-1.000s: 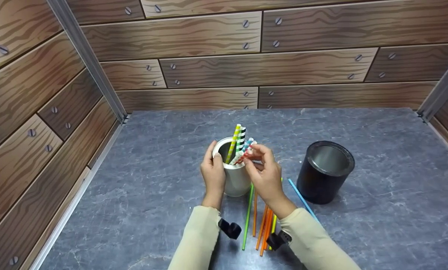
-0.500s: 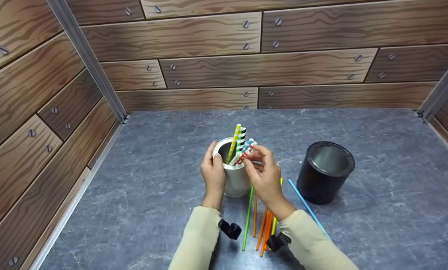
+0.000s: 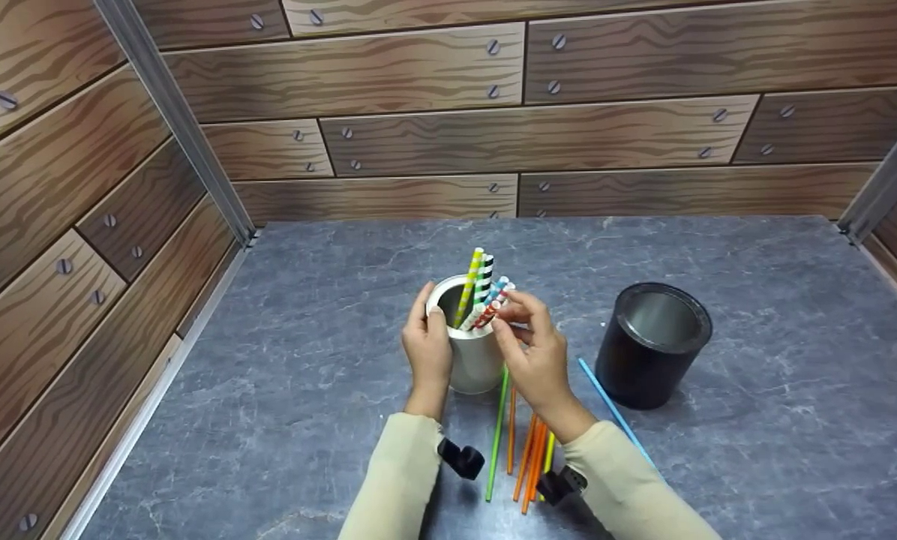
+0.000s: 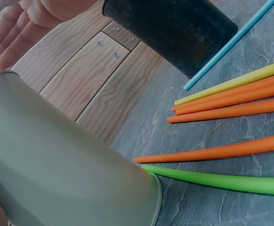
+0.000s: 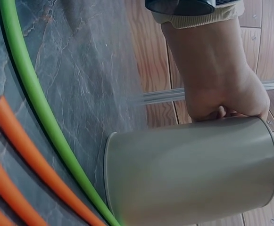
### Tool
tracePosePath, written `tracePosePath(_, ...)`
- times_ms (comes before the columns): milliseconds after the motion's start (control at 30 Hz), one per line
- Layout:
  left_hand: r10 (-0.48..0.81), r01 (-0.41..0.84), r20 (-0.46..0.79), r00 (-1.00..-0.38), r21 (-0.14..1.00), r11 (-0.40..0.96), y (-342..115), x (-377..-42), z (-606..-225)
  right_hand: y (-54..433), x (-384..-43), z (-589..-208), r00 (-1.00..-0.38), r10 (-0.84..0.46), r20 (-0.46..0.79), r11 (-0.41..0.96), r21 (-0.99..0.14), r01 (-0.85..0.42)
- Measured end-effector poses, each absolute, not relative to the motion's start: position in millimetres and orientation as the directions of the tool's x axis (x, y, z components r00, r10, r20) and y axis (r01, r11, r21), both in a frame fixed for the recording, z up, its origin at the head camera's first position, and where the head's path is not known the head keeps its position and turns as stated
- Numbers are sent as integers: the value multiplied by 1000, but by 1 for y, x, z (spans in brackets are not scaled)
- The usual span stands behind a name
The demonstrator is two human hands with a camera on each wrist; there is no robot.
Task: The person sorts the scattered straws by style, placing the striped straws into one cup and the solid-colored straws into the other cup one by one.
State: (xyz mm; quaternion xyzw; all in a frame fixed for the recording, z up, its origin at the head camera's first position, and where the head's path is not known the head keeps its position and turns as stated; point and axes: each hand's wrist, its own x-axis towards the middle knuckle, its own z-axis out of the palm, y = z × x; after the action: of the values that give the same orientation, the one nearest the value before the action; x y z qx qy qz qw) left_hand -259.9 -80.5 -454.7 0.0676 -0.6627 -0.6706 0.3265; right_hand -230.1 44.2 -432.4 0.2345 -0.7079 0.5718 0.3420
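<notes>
In the head view, my left hand (image 3: 427,349) grips a pale grey can (image 3: 475,364) by its left side, thumb at the rim. Several striped paper straws lean in it: a yellow one (image 3: 469,289), a black-and-white one (image 3: 486,270), a blue one (image 3: 498,286) and a red-and-white one (image 3: 487,315). My right hand (image 3: 536,349) is at the can's right rim with bent fingers. Its thumb and index tips are right at the red straw ends; whether they pinch one I cannot tell. From the right wrist, the can (image 5: 193,169) hides most of the left fingers.
A black can (image 3: 651,345) stands upright on the right, a blue straw (image 3: 613,409) beside it. Loose green (image 3: 497,435), orange (image 3: 525,457) and yellow straws lie on the grey marbled table (image 3: 306,300) below the hands. Wood-patterned walls (image 3: 418,142) enclose the back and sides.
My right fingertips have drawn back slightly to the right, baring more of the red straw ends. The left hand and the grey can stay in place.
</notes>
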Motion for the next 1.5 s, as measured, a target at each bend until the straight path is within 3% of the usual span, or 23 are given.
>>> tracePosePath(267, -512, 320, 321, -797, 943, 94, -84, -258, -452, 60, -227, -422, -656, 73, 751, 267, -648, -713)
tracePosePath(700, -435, 228, 303, -848, 949, 217, -94, -249, -446, 95, -222, -407, -671, 123, 731, 228, -679, -698)
tracePosePath(1000, -303, 214, 350, -886, 890, 403, -102, -249, -438, 128, -217, -393, -635, 124, 762, 276, -642, -716)
tracePosePath(1300, -216, 262, 409, -886, 828, 496, -103, -252, -438, 160, -214, -387, -636, 166, 754, 343, -649, -679)
tracePosePath(1500, -163, 415, 539, -827, 779, 470, -107, -253, -438, 180, -212, -386, -639, 192, 744, 408, -653, -638)
